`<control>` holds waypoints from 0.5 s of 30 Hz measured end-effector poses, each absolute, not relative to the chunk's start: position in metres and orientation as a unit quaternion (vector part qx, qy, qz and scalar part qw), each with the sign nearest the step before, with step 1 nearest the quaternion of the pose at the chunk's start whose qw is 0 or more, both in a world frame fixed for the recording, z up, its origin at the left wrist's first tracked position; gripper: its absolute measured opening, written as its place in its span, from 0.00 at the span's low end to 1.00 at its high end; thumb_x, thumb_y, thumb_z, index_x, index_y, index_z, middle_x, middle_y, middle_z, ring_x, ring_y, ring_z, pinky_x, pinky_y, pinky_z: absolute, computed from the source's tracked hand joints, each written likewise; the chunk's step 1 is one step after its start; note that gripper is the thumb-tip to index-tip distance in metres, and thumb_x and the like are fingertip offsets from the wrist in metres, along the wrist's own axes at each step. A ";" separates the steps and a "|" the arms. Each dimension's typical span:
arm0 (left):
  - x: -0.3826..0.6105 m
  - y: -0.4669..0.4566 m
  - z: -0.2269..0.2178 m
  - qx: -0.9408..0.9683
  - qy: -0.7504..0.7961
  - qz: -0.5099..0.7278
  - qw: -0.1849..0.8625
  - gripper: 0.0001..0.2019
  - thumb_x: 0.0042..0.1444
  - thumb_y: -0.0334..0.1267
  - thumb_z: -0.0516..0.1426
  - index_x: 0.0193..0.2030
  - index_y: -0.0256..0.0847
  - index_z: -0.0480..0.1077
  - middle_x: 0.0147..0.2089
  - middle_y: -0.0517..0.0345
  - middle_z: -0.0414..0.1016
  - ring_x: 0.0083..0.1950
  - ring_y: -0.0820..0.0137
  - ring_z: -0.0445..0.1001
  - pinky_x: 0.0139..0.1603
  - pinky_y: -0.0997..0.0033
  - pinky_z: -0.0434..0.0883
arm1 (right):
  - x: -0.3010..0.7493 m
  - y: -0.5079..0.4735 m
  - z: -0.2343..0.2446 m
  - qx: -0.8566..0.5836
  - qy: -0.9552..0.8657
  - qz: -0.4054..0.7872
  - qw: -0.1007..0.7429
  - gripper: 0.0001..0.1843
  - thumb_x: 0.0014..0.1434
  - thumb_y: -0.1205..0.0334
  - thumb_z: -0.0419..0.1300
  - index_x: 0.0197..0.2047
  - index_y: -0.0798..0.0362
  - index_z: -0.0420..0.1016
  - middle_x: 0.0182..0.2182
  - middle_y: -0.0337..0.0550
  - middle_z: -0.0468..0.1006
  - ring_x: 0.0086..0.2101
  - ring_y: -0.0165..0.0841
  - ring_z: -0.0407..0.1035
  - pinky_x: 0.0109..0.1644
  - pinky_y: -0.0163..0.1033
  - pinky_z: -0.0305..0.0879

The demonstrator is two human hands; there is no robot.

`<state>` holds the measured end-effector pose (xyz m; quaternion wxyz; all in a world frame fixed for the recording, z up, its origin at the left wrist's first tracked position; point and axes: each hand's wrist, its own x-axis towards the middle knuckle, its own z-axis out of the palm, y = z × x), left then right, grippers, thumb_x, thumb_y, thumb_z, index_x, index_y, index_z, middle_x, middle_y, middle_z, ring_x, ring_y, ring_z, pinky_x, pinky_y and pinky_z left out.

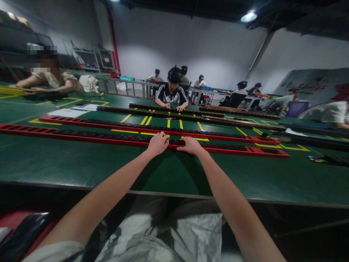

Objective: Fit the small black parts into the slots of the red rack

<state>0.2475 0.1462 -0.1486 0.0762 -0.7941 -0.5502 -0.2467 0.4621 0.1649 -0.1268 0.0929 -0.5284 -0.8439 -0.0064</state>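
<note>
Two long red frames filled with rows of small black pieces lie across the green table. At the nearer red frame, my left hand rests near the middle with its fingers bent over the strip. A short way to the right, my right hand grips the same frame, thumb pointing left and the other fingers over the far side. Between the hands a short stretch of black pieces shows. My fingertips are partly hidden. Just behind lies the farther red frame, apart from both hands.
Long dark strips lie farther back, where a co-worker has both hands on the table. White paper sheets are at the left. Yellow tape lines mark the tabletop. Small coloured items sit at the right. Another person sits at the left.
</note>
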 end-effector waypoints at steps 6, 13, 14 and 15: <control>0.247 0.144 -0.150 -0.797 -0.542 -0.257 0.075 0.14 0.65 0.38 0.48 0.48 0.42 0.74 0.49 0.49 0.71 0.51 0.61 0.69 0.53 0.59 0.68 | 0.462 0.165 -0.127 -0.528 -0.844 -0.008 0.093 0.33 0.52 0.38 0.65 0.53 0.53 0.75 0.49 0.51 0.79 0.47 0.45 0.73 0.47 0.42 0.68; 0.250 0.140 -0.154 -0.874 -0.401 -0.267 0.057 0.15 0.65 0.37 0.49 0.53 0.40 0.72 0.56 0.52 0.73 0.57 0.63 0.69 0.60 0.59 0.65 | 0.462 0.163 -0.125 -0.518 -0.850 -0.009 0.092 0.21 0.52 0.43 0.65 0.40 0.50 0.76 0.37 0.44 0.81 0.36 0.39 0.74 0.34 0.36 0.63; 0.252 0.140 -0.154 -0.880 -0.391 -0.264 0.057 0.15 0.65 0.37 0.49 0.51 0.39 0.73 0.56 0.52 0.73 0.57 0.63 0.69 0.61 0.59 0.64 | 0.462 0.163 -0.125 -0.518 -0.850 -0.009 0.094 0.21 0.51 0.43 0.66 0.39 0.50 0.76 0.36 0.43 0.81 0.35 0.39 0.74 0.33 0.36 0.62; 0.254 0.141 -0.155 -0.884 -0.385 -0.260 0.057 0.14 0.65 0.36 0.49 0.50 0.38 0.74 0.56 0.51 0.73 0.58 0.62 0.69 0.62 0.58 0.64 | 0.462 0.163 -0.124 -0.518 -0.850 -0.008 0.097 0.21 0.50 0.42 0.66 0.39 0.50 0.76 0.36 0.43 0.81 0.35 0.39 0.74 0.32 0.35 0.62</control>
